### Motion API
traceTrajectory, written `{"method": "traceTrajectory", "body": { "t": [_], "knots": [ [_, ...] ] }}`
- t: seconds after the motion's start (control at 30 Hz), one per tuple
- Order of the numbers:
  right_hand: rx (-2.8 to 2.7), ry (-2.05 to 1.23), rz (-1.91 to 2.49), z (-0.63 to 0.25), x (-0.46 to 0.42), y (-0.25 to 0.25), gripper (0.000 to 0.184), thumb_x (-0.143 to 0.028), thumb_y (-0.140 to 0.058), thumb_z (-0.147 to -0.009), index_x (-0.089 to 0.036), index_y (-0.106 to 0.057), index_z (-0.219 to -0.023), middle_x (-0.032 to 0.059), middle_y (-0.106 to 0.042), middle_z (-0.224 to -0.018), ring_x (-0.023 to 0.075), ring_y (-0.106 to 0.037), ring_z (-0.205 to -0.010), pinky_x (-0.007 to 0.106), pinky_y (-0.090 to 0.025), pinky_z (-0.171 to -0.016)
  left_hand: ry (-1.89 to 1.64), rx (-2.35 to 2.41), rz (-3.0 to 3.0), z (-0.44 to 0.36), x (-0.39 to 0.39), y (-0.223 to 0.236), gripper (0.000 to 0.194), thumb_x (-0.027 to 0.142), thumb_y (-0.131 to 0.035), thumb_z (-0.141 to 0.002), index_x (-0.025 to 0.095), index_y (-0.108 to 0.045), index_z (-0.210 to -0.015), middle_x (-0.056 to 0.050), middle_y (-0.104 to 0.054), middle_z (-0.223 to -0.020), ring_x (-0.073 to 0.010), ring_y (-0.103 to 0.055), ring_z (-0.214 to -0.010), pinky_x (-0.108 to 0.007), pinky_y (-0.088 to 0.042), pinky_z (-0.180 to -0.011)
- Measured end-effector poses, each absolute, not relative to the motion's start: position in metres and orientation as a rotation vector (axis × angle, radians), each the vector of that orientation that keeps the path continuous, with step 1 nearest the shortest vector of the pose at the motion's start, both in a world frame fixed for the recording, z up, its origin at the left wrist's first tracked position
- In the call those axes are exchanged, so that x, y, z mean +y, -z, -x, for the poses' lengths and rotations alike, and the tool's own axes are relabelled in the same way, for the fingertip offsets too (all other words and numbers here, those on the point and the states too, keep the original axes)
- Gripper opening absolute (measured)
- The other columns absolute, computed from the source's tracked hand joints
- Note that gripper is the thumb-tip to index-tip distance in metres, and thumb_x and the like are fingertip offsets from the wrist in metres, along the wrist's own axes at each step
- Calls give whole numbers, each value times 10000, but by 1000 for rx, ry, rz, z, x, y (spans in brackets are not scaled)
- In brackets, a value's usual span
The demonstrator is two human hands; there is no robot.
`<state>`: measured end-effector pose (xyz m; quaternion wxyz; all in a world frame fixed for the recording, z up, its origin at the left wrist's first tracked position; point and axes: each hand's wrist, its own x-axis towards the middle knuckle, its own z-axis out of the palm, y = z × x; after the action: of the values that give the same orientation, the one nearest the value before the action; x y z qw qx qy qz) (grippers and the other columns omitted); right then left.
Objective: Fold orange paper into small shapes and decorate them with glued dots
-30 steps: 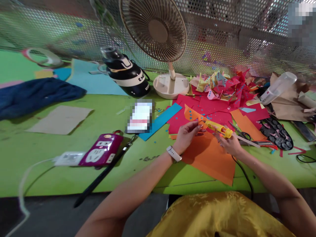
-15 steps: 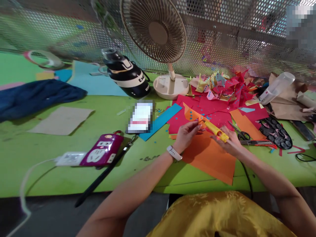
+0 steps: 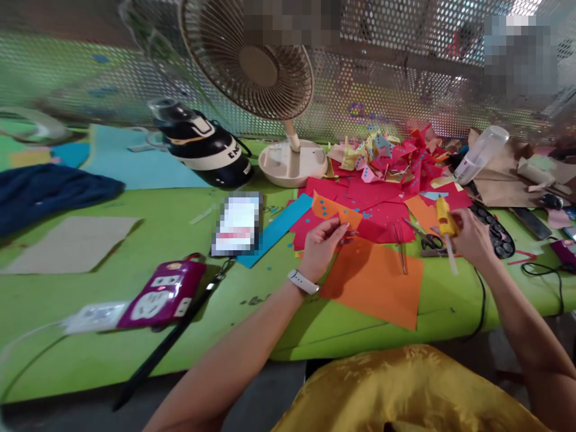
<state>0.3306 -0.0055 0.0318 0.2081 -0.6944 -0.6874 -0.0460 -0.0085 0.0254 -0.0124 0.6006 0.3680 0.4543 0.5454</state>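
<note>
Between the fingertips of my left hand [image 3: 321,245] is a folded orange paper piece [image 3: 330,209] with blue dots on it. My right hand [image 3: 472,237] is closed round a yellow hot glue gun [image 3: 444,217], off to the right of the papers, with a clear glue stick trailing from its back end. A flat orange sheet [image 3: 375,288] lies below my left hand. Tweezers [image 3: 400,249] rest on that sheet's upper right part. Scissors [image 3: 429,240] lie close to the glue gun, partly behind it. Red sheets [image 3: 382,225] spread out beyond my left hand.
Folded paper shapes [image 3: 396,153] are heaped at the back. A fan [image 3: 292,162], a black bottle [image 3: 207,150] and a clear bottle [image 3: 481,156] stand along the mesh. Left lie a phone [image 3: 237,225], a purple power socket [image 3: 164,293] and a black strap [image 3: 171,342].
My right hand has carried the glue gun away from the orange paper piece, rightward. The tweezers now show on the orange sheet. My left hand still holds the piece; the view has turned right.
</note>
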Motion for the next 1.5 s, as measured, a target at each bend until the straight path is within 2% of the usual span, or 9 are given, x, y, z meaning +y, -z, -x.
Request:
{"method": "traceTrajectory", "body": {
  "t": [0.27,0.47,0.57,0.67,0.8,0.93,1.13,1.3,1.5],
  "knots": [
    [-1593,-53,2325,-440,-33,-25,677,-442,-778,-755,-167,-551,-1331,231,-703,-1177,298,-696,-1023,363,-488,-800,-1358,1051,-779,12,33,15,419,425,-892,-589,167,-677,-840,-20,-742,-802,-169,-738,-712,-264,-595,-672],
    [-1853,-133,2331,-457,-43,-36,403,-249,-725,-792,-190,-685,-1189,219,-703,-1212,321,-679,-1083,389,-471,-848,-1358,1060,-773,13,33,16,420,441,-893,-583,177,-676,-827,-19,-739,-782,-178,-740,-710,-280,-604,-681],
    [-1932,43,2302,-438,-42,-52,321,-197,-679,-808,-155,-703,-1126,225,-699,-1216,334,-660,-1094,408,-463,-883,-1362,1061,-774,13,33,17,425,444,-893,-579,176,-673,-825,-15,-733,-773,-183,-742,-715,-287,-606,-687],
    [-1860,211,2211,-386,-37,-59,203,-351,-592,-911,-196,-702,-980,136,-744,-1023,278,-670,-940,377,-463,-796,-1357,1057,-764,13,33,16,422,436,-893,-582,175,-678,-834,-14,-735,-791,-180,-745,-731,-274,-601,-675],
    [-2192,-128,2005,-294,-25,-46,420,-572,-535,-930,-219,-613,-718,47,-701,-759,199,-649,-719,292,-411,-632,-1359,1064,-749,13,33,16,416,432,-896,-576,179,-682,-827,-14,-736,-788,-179,-742,-727,-269,-604,-656],
    [-2420,-195,2028,-240,-18,-26,394,-582,-576,-905,-217,-612,-761,73,-721,-772,213,-667,-700,276,-344,-560,-1350,1052,-779,14,33,18,411,427,-876,-611,175,-682,-872,-24,-746,-802,-181,-745,-725,-280,-599,-668],
    [-2424,-213,2132,-244,-16,-25,152,-313,-566,-905,-218,-640,-813,54,-747,-752,221,-704,-693,274,-325,-554,-1332,1027,-751,12,36,20,445,444,-885,-588,181,-677,-880,-23,-743,-794,-210,-753,-730,-313,-603,-672],
    [-2152,-164,2041,-264,-8,-51,211,-358,-511,-950,-226,-675,-961,33,-755,-738,225,-717,-686,281,-394,-587,-1341,999,-716,10,34,15,443,439,-907,-567,175,-679,-840,-10,-725,-762,-197,-745,-715,-282,-587,-645],
    [-1925,-110,1700,-248,12,-74,253,-450,-579,-910,-227,-697,-895,38,-769,-778,222,-732,-732,295,-480,-670,-1337,975,-683,10,32,13,481,447,-934,-528,169,-696,-839,-18,-731,-765,-179,-736,-686,-264,-574,-630]
  ]
}}
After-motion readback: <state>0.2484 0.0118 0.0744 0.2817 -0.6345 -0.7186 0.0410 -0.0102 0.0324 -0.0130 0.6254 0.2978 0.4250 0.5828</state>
